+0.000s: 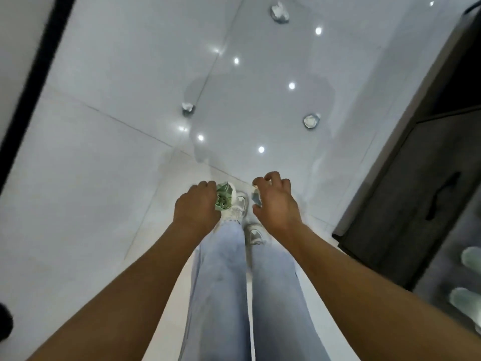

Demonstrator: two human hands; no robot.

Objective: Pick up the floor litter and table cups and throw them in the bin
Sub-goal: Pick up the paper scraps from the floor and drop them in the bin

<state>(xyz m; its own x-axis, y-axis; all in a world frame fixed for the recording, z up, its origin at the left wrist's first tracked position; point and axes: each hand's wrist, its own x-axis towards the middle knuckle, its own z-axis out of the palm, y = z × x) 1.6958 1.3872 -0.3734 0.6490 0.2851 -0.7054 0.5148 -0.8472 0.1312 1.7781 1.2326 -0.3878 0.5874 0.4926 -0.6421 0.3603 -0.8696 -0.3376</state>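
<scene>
Glossy white floor tiles (104,178) stretch ahead, with three crumpled litter wads lying apart: far (279,12), left (188,108), right (311,120). My left hand (195,207) grips a green-printed crumpled cup (224,197); my right hand (277,201) curls round something small, probably another scrap (256,197), mostly hidden. Blurred pale cups (472,256) sit cut off on the dark table (406,194) at right.

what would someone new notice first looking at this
Two bare hands stretched out low in the middle: the left hand grips a crumpled green-printed cup, the right hand pinches a small crumpled scrap. Ahead, three crumpled wads lie scattered on the glossy white floor.
</scene>
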